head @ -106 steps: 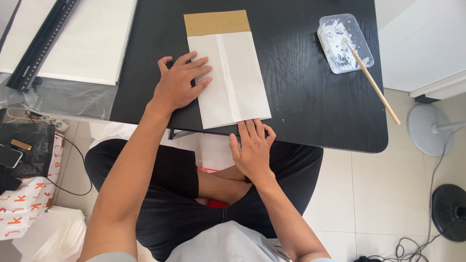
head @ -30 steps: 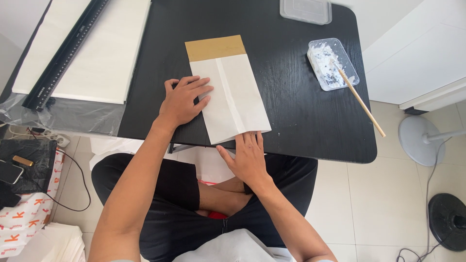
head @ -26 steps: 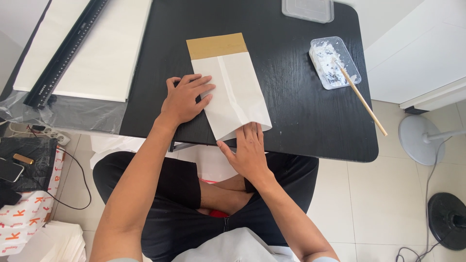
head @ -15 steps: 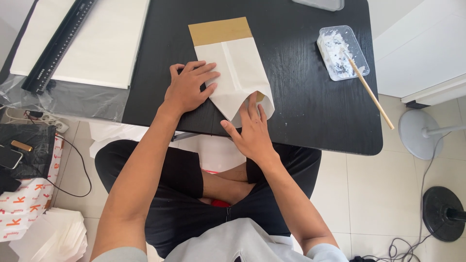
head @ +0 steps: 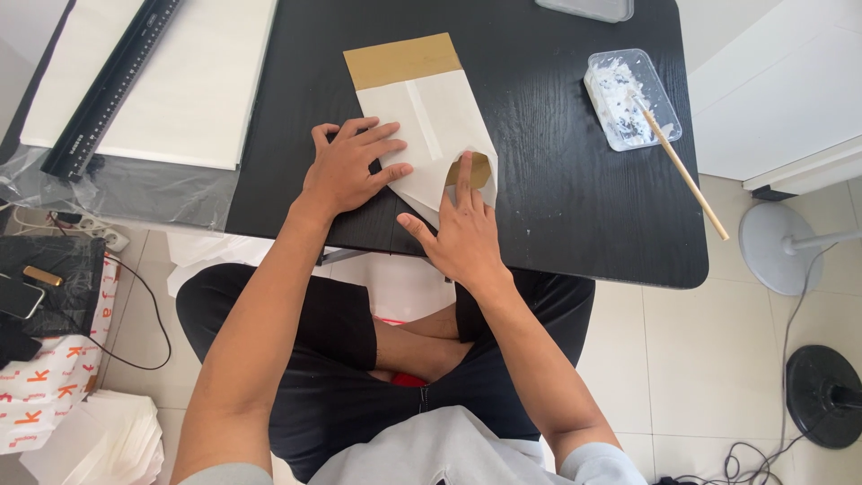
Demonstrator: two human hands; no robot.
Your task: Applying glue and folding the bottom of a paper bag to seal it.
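A flat white paper bag [head: 431, 117] with a brown top band lies on the black table [head: 557, 180]. Its near end is being opened into a fold, showing the brown inside. My left hand [head: 350, 166] presses flat on the bag's left near part, fingers spread. My right hand [head: 462, 229] lies at the bag's near right corner, with fingers reaching into the opened fold and pushing the paper up.
A clear plastic tray of white paste [head: 628, 99] holds a wooden stick [head: 687, 180] at the table's right. A black ruler [head: 108, 85] lies on white sheets [head: 197, 81] to the left. A fan base [head: 781, 247], cables and paper stacks [head: 99, 440] are on the floor.
The bag's near end has been lifted and spread open by my right hand, which moved up onto it. My left hand stayed pressed on the bag.
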